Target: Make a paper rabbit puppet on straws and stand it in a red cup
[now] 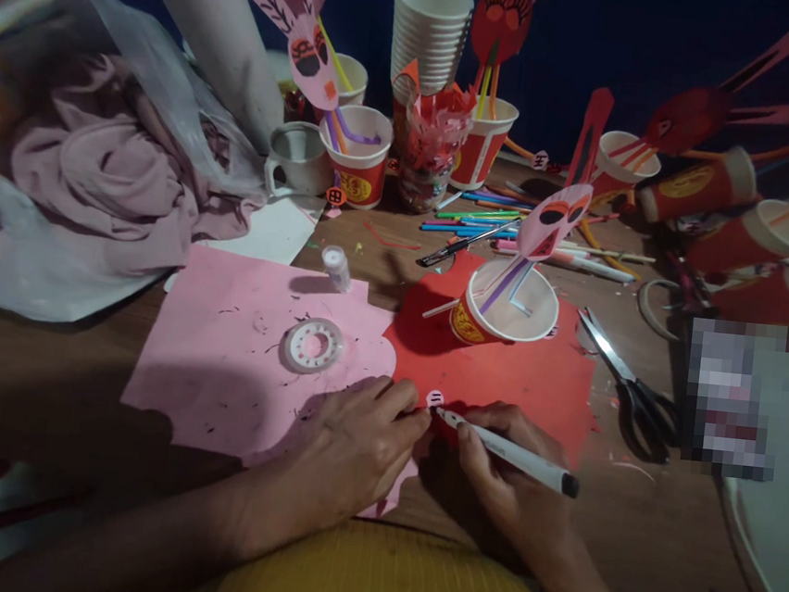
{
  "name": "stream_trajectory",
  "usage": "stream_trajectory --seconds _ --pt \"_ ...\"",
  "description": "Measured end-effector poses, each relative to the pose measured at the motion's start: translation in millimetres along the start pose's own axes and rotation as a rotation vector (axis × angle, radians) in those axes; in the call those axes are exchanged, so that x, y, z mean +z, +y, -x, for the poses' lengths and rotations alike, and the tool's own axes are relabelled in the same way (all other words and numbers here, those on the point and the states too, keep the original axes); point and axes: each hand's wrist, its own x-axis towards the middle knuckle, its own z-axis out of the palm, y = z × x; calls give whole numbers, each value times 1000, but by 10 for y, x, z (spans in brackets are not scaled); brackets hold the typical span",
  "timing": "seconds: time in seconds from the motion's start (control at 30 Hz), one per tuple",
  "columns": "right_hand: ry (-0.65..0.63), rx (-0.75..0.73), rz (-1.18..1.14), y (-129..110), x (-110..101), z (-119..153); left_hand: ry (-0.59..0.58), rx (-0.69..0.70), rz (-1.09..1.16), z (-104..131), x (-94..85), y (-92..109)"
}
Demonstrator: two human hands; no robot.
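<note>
My right hand (523, 476) grips a white marker (511, 454) with a black end, its tip against a small pink paper circle (435, 399) that carries short black lines. Pinched at the lower left edge of this circle are the fingertips of my left hand (373, 438), partly hiding it. Both hands rest over a red paper sheet (498, 380) and a pink paper sheet (215, 344) with cut edges. On the red sheet stands a paper cup (505, 302) bearing a pink paper rabbit head (555, 220) on straws.
A tape roll (312, 346) and a small glue bottle (337, 268) sit on the pink sheet. Black scissors (636, 394) lie right. Behind are pens (471, 227), a mug (300, 158), stacked cups (430, 30) and several rabbit cups. A plastic bag with cloth (115, 157) fills the left.
</note>
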Motion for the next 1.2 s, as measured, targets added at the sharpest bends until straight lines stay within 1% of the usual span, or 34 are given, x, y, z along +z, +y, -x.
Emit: stream_trajectory --seconds 0.1,0.27,0.5,0.77,1.03,1.2 --pt "11 22 -10 10 -5 3 1 -1 -12 -5 7 3" --pt "52 21 -30 32 -21 14 35 -3 -16 -12 19 4" --pt "85 -1 -36 23 -31 2 13 3 -6 -3 13 -4" --pt "83 -88 28 27 -3 -21 37 -4 -6 -17 29 0" --pt "76 -88 23 26 7 -29 96 3 -4 -17 51 4" --pt "48 -94 31 19 -13 -24 67 -9 -6 -12 39 3"
